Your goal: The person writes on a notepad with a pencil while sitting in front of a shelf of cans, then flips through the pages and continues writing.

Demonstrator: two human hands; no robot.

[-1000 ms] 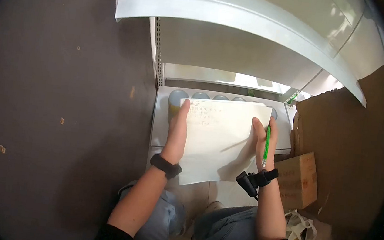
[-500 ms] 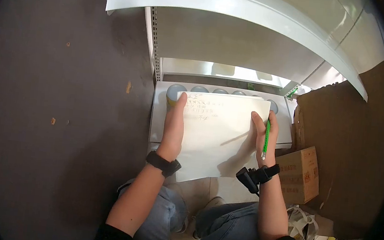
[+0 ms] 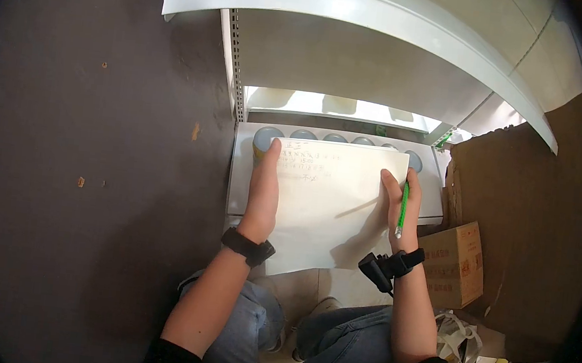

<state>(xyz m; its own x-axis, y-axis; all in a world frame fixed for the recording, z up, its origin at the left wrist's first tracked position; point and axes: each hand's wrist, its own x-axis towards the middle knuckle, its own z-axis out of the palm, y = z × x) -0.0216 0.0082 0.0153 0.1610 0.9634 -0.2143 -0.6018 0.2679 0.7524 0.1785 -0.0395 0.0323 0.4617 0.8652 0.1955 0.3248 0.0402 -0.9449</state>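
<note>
Before the low white shelf (image 3: 428,196), paper (image 3: 330,217) held between two hands.

Left hand (image 3: 264,196) grips the upper left edge, thumb on the face; right hand (image 3: 410,212) pinches the opposite edge and carries a green pencil (image 3: 403,207), eraser end down; fingers behind hidden. Sheets likely light, limp, easily creased: best held by both side edges, clear of the writing. Faint handwritten rows, apparently numerals and characters, near the top; too pale to read surely. Carton (image 3: 449,265) at right: reddish print, illegible. No brand readable.
</note>
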